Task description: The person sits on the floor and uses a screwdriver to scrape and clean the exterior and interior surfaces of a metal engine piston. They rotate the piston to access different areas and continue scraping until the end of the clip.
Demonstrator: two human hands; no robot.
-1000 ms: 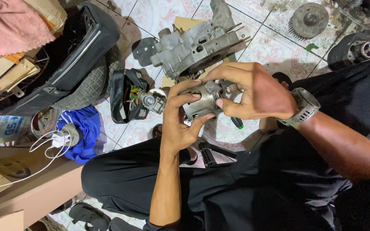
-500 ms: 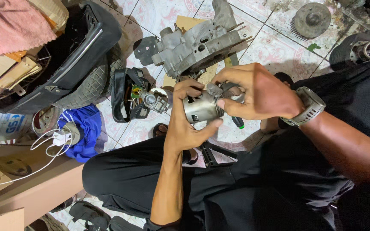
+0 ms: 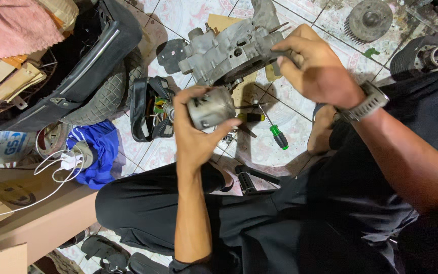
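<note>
My left hand [image 3: 193,139] grips a grey metal cylinder [image 3: 211,107], a motor-like housing, held up above my lap. My right hand [image 3: 320,71] is apart from it, up and to the right, with a watch [image 3: 368,101] on the wrist. Its fingers are curled on what looks like a small dark part [image 3: 280,53], right beside a grey cast engine case [image 3: 229,50] lying on the tiled floor. A green-handled screwdriver [image 3: 279,136] lies on the floor between my hands and my legs.
A black tool pouch [image 3: 145,109] lies open left of the cylinder. Further left are a black seat [image 3: 77,66], a blue cloth [image 3: 102,152], a white charger cable [image 3: 67,161] and a cardboard box [image 3: 36,223]. A round toothed disc [image 3: 370,19] lies at the top right.
Both hands were together on the metal cylinder. Now my right hand has pulled away up and to the right toward the engine case, and the left hand alone keeps the cylinder.
</note>
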